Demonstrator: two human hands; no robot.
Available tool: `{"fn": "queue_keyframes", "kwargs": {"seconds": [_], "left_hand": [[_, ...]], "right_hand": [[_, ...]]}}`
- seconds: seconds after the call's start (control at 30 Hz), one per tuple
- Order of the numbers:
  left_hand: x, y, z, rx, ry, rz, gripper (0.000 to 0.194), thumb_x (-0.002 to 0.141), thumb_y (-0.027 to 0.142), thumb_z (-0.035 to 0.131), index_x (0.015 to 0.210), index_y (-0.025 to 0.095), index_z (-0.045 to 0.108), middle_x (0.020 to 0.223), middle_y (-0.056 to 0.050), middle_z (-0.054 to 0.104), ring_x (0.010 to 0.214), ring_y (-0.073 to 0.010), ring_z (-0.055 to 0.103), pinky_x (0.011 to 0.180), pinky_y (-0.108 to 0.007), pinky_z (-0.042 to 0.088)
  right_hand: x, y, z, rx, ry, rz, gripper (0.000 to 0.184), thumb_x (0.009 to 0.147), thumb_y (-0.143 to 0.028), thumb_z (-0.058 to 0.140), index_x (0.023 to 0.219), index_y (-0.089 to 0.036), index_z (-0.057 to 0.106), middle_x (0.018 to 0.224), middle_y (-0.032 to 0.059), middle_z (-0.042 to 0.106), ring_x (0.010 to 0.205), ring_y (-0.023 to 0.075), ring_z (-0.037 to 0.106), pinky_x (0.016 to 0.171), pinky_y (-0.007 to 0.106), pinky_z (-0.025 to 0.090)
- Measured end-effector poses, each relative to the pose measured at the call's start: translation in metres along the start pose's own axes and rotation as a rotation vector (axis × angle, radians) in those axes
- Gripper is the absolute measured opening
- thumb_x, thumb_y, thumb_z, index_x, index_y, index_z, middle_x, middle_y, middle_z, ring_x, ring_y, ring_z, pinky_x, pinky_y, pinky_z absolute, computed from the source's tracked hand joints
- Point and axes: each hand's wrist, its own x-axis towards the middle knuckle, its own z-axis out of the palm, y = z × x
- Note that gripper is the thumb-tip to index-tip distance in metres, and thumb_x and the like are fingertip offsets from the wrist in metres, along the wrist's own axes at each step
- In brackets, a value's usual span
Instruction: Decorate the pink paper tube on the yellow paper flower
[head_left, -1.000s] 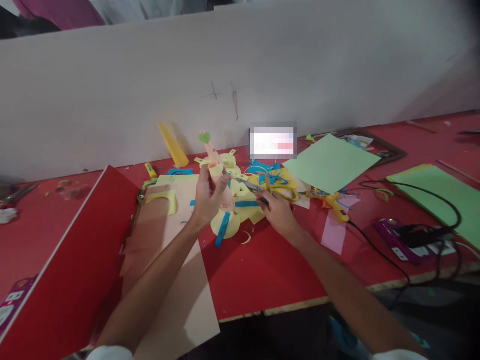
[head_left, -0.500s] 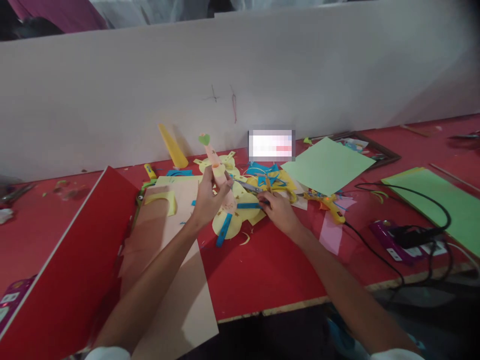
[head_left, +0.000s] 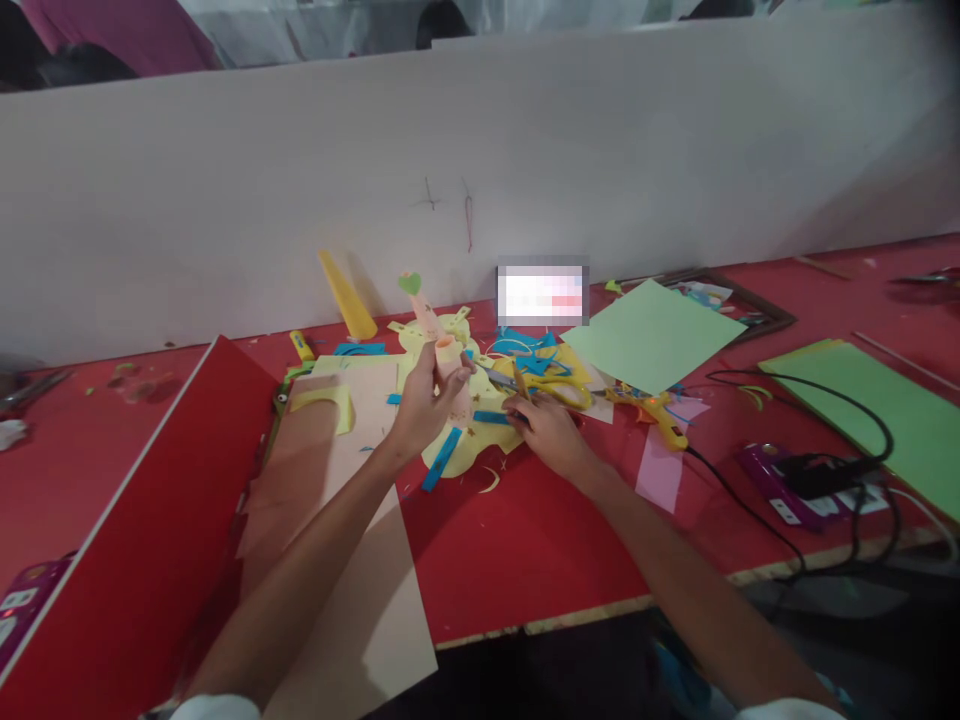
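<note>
My left hand (head_left: 421, 400) is closed around a rolled pale-pink paper tube (head_left: 448, 350), its open end tilted up. My right hand (head_left: 551, 430) is closed on a slim orange-brown pencil (head_left: 520, 384) that sticks up between the fingers. Its fingertips touch the right end of a blue paper strip (head_left: 490, 417). That strip lies on a pale-yellow scalloped paper piece (head_left: 480, 440) dotted with small dark marks, and another blue strip (head_left: 442, 459) crosses its lower left edge. Behind my right hand lie yellow-handled scissors (head_left: 562, 391).
A yellow glue gun (head_left: 666, 425) with a black cord lies right, near a purple power strip (head_left: 784, 490). Green sheets (head_left: 652, 335), a yellow cone (head_left: 347, 300) and blue scraps (head_left: 525, 345) lie about. A red board (head_left: 150, 500) leans beside beige card (head_left: 367, 590).
My left hand has shifted slightly right with the tube, whose open end now faces me more. My right hand, with the pencil, has moved a little left and down along the blue strip.
</note>
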Motion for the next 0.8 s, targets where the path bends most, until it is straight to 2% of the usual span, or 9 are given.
{"fn": "queue_keyframes", "kwargs": {"seconds": [0.13,0.37,0.57,0.7,0.8], "left_hand": [[0.000,-0.002,0.000,0.065,0.058,0.000,0.029,0.102,0.047,0.054,0.112,0.020,0.055,0.104,-0.007,0.071,0.089,-0.0160,0.066,0.081,-0.030,0.051],[0.005,0.000,-0.004,0.158,0.077,-0.102,0.033,0.093,0.046,0.069,0.109,0.021,0.054,0.099,-0.006,0.070,0.085,-0.0165,0.067,0.079,-0.030,0.054],[0.003,0.008,-0.002,0.229,0.192,-0.095,0.032,0.092,0.048,0.069,0.105,0.022,0.055,0.089,-0.002,0.068,0.077,-0.0151,0.064,0.071,-0.027,0.051],[-0.001,0.002,0.005,0.322,0.151,-0.138,0.033,0.092,0.048,0.069,0.104,0.021,0.055,0.093,-0.004,0.070,0.076,-0.0155,0.063,0.068,-0.028,0.048],[-0.002,-0.005,0.006,0.287,0.142,-0.082,0.043,0.091,0.052,0.070,0.115,0.019,0.056,0.108,-0.009,0.070,0.094,-0.0200,0.067,0.081,-0.033,0.052]], "right_hand": [[-0.002,-0.003,0.003,-0.011,0.002,-0.046,0.021,0.100,-0.018,0.056,0.115,-0.022,0.070,0.105,0.0096,0.074,0.102,0.0246,0.065,0.088,0.034,0.047],[-0.005,-0.007,0.005,-0.051,0.005,-0.125,0.023,0.102,-0.018,0.053,0.116,-0.022,0.070,0.099,0.0094,0.072,0.098,0.0249,0.064,0.088,0.034,0.048],[-0.006,-0.010,0.001,-0.034,0.069,-0.090,0.019,0.101,-0.020,0.055,0.114,-0.024,0.069,0.100,0.0085,0.073,0.097,0.0249,0.064,0.085,0.033,0.047],[0.001,-0.007,-0.016,-0.054,0.059,-0.006,0.011,0.101,-0.025,0.057,0.107,-0.024,0.067,0.097,0.0075,0.073,0.094,0.0241,0.064,0.083,0.033,0.046],[0.013,0.009,-0.043,-0.233,0.028,0.142,0.008,0.100,-0.026,0.058,0.102,-0.022,0.065,0.093,0.0088,0.072,0.090,0.0247,0.064,0.076,0.032,0.042]]}}
